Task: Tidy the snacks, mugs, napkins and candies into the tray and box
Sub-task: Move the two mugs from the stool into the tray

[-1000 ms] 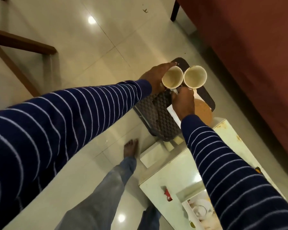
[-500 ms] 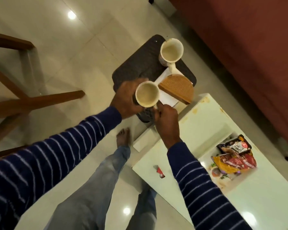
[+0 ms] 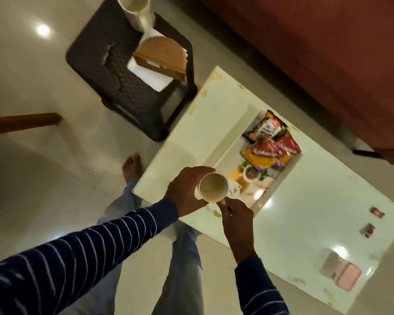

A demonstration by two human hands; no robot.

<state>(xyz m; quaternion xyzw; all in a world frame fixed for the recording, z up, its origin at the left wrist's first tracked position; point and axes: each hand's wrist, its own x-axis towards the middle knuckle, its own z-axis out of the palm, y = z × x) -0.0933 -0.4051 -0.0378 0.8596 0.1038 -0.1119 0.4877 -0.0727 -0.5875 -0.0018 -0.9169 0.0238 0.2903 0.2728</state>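
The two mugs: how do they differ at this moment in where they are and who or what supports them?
The held mug is gripped by the left hand, with the right hand at its handle side, above the white table beside the tray. The far mug stands untouched on the dark stool, next to the napkin holder, partly cut off by the frame. Both are cream, upright and look empty.

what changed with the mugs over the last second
One mug left the dark stool and now sits over the near end of the white table, above the tray. The left hand is round its body and the right hand at its handle, as before. The other mug, the wooden napkin holder and the snack packets stayed put.
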